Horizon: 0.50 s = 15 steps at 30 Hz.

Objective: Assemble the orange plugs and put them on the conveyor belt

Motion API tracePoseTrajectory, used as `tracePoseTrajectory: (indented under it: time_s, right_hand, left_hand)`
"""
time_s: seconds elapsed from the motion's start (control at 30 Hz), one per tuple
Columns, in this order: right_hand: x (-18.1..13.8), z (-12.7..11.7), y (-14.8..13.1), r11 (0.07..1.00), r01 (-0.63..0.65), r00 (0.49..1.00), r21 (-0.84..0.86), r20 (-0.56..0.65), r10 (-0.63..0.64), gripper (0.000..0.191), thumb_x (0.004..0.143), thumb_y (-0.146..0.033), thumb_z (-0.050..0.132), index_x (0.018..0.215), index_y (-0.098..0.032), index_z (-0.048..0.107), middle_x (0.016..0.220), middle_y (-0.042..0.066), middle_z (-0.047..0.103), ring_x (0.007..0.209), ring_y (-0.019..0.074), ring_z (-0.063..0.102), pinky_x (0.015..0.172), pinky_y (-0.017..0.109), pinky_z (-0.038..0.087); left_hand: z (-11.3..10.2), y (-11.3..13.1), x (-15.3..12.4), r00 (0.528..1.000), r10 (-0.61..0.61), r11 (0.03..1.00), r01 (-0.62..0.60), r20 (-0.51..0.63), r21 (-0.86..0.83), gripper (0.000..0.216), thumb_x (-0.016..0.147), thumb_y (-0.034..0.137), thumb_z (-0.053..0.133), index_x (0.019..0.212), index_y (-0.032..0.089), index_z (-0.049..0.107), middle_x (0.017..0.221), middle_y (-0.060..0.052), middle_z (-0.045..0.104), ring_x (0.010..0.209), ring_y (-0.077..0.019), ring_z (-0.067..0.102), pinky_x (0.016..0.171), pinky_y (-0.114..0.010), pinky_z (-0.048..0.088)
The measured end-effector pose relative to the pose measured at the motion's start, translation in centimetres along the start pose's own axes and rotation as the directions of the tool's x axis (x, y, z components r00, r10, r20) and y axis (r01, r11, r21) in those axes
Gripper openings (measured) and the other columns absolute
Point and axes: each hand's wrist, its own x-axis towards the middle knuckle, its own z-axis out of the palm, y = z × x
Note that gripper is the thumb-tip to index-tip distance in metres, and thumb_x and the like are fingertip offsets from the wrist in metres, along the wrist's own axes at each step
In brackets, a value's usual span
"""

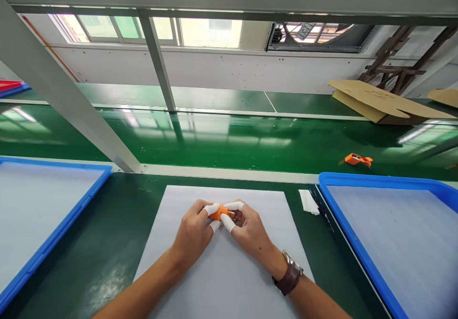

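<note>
Above a white paper sheet (214, 281), both of my hands hold one small orange plastic piece (221, 211), which seems to have short metallic bits at its right end. My left hand (195, 228) pinches its left end between thumb and forefinger. From the other side, the thumb and forefinger of my right hand (250, 228) close on the right end. White covers wrap those fingertips. Much of the piece is hidden by the fingers, so its exact kind cannot be made out.
Blue-rimmed trays stand to the left (91, 197) and right (352, 235). A white slip (307, 202) and dark pen-like item (324, 209) lie beside the right tray. Another orange object (358, 159) rests on the green belt (222, 142). A slanted metal post (82, 104) rises at left; cardboard (386, 99) sits behind.
</note>
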Motion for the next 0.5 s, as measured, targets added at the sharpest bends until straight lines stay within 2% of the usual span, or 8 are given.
tracePoseTrajectory:
  time_s: [0.2, 0.27, 0.37, 0.5]
  right_hand:
    - [0.6, -0.6, 0.2, 0.991, -0.115, 0.989, 0.074, 0.099, 0.107, 0.012, 0.085, -0.027, 0.066, 0.095, -0.020, 0.067, 0.091, 0.006, 0.071, 0.082, 0.0206, 0.070, 0.072, 0.033, 0.059]
    - [0.6, -0.6, 0.4, 0.985, -0.142, 0.986, 0.098, 0.099, 0.133, 0.014, 0.085, -0.027, 0.066, 0.096, -0.019, 0.066, 0.089, 0.005, 0.072, 0.080, 0.0203, 0.070, 0.069, 0.032, 0.058]
    - [0.5, -0.7, 0.5, 0.987, -0.127, 0.991, 0.095, 0.058, 0.122, 0.017, 0.085, -0.030, 0.067, 0.097, -0.019, 0.066, 0.085, 0.005, 0.072, 0.075, 0.0187, 0.068, 0.066, 0.031, 0.057]
    - [0.7, -1.0, -0.1, 0.976, -0.149, 0.987, 0.157, 0.081, 0.138, 0.026, 0.092, -0.043, 0.061, 0.094, -0.018, 0.066, 0.072, 0.002, 0.068, 0.066, 0.0167, 0.065, 0.063, 0.031, 0.055]
  left_hand:
    - [0.3, 0.3, 0.2, 0.999, 0.033, 0.998, -0.031, -0.037, 0.057, 0.033, 0.088, 0.014, 0.059, 0.116, 0.029, 0.065, 0.101, -0.007, 0.066, 0.091, -0.0225, 0.067, 0.075, -0.037, 0.059]
    - [0.3, 0.3, 0.4, 0.999, 0.040, 0.998, -0.038, -0.034, 0.053, 0.032, 0.088, 0.015, 0.059, 0.116, 0.028, 0.066, 0.101, -0.007, 0.066, 0.091, -0.0226, 0.067, 0.076, -0.037, 0.059]
    - [-0.2, 0.3, 0.6, 1.000, 0.022, 1.000, -0.022, 0.014, 0.002, 0.038, 0.088, 0.016, 0.061, 0.122, 0.029, 0.063, 0.105, -0.006, 0.065, 0.091, -0.0209, 0.067, 0.077, -0.035, 0.059]
    - [-1.1, 0.7, 0.8, 0.993, -0.057, 0.992, 0.068, 0.102, -0.103, 0.039, 0.089, 0.019, 0.062, 0.125, 0.032, 0.062, 0.111, -0.005, 0.063, 0.096, -0.0201, 0.065, 0.083, -0.034, 0.056]
